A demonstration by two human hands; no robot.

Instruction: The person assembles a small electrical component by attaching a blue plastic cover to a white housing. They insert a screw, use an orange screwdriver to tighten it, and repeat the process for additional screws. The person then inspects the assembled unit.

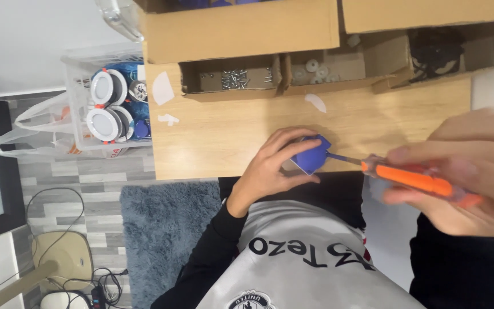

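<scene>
A small blue part [311,154] is held down against the wooden surface [230,137] near its front edge, just ahead of the person's body. The left hand [270,169] is curled around it, the fingers [284,143] wrapped over the top and the far side, so that the part is kept from turning or sliding while a tool is pressed into it. The screwdriver [413,178] is gripped in the right hand [467,171], with the fingers closed around its orange handle; the shaft is laid almost level and the tip is set against the right side of the blue part. The right hand is blurred, so the exact placing of each finger cannot be told.

The blue part is seen as a small, angular piece, blue on its upper faces with a paler face below; most of it is hidden by the left hand.

Open cardboard boxes [241,57] are set along the far edge of the surface, within arm's reach: screws [234,78] are kept in one compartment, pale round washers [314,70] in the next. Beside the surface a clear crate [78,103] is filled with round white lamps [105,123].
</scene>
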